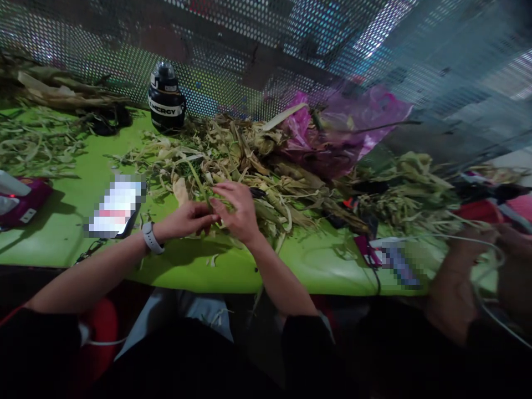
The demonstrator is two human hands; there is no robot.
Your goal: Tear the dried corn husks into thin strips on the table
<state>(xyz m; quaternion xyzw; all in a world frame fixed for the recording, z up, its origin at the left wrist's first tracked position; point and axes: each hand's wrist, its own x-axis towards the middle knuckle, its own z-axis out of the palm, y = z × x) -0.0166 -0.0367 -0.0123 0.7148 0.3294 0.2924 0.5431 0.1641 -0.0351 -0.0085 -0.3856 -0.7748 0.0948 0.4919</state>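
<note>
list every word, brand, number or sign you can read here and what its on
"NERGY": pale band of the dark bottle; a letter before it is partly lost at the curve.
Other markings on the bottle, above and below that band: too small or blurred to read.
Bright phone screen at left: pixelated, unreadable.
Phone at right: pixelated, unreadable.
White label on the purple device at left: too small to read.

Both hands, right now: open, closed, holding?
Left hand: fingers bent near a green strip; whether it grips cannot be told.
Right hand: fingers partly curled by that strip; grip cannot be told.
</note>
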